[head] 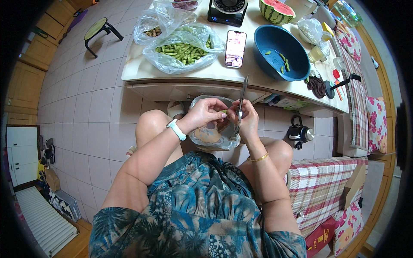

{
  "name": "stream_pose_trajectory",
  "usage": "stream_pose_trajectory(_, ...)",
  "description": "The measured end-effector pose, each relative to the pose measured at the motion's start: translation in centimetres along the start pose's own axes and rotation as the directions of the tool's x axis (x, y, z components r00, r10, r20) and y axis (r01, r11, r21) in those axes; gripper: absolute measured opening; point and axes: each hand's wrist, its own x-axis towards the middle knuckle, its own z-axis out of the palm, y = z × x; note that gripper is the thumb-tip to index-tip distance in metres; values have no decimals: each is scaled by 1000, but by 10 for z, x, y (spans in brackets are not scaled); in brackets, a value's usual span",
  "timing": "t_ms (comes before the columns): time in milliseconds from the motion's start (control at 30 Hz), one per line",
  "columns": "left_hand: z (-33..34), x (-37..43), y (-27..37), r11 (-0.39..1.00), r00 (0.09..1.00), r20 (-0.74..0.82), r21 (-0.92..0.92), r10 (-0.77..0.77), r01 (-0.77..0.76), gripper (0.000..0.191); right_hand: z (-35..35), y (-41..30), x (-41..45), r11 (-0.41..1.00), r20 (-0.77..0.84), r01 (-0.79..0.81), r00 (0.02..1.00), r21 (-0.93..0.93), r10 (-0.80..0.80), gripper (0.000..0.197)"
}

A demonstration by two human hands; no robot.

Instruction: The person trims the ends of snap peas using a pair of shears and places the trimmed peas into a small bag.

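Observation:
Between the knees, my left hand pinches a small green soybean pod at its fingertips. My right hand meets it there and grips a pair of metal scissors, seen nearly edge-on with the blades towards the table. Whether the right fingertips also touch the pod is hard to tell. Below both hands stands a bin lined with a clear plastic bag. On the table, a plastic bag lies open with many green pods inside. A deep blue basin holds several pods.
A lit phone stands between bag and basin, with a small black fan behind. Beyond are a bag of peanuts and a cut watermelon. A black phone stand is at right. A flask stands on the floor.

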Motion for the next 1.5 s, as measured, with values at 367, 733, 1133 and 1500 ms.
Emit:
stream_pose_trajectory(367, -8, 2, 4, 965, 961, -211, -151, 179, -213, 16, -1, 3, -7, 993, 166, -116, 979, -2, 115, 28)
stream_pose_trajectory(733, -6, 4, 2, 959, 951, -231, -147, 204, -241, 15, 4, 6, -9, 982, 225, -30, 972, -187, 72, 31)
stream_pose_trajectory(1133, -5, 3, 4, 966, 955, -221, -117, 200, -230, 14, 3, 10, -9, 978, 228, -72, 967, -194, 117, 29)
stream_pose_trajectory(1500, -7, 5, 0, 967, 946, -233, -63, 227, -247, 14, -2, -2, -9, 963, 268, -181, 935, -201, 232, 28)
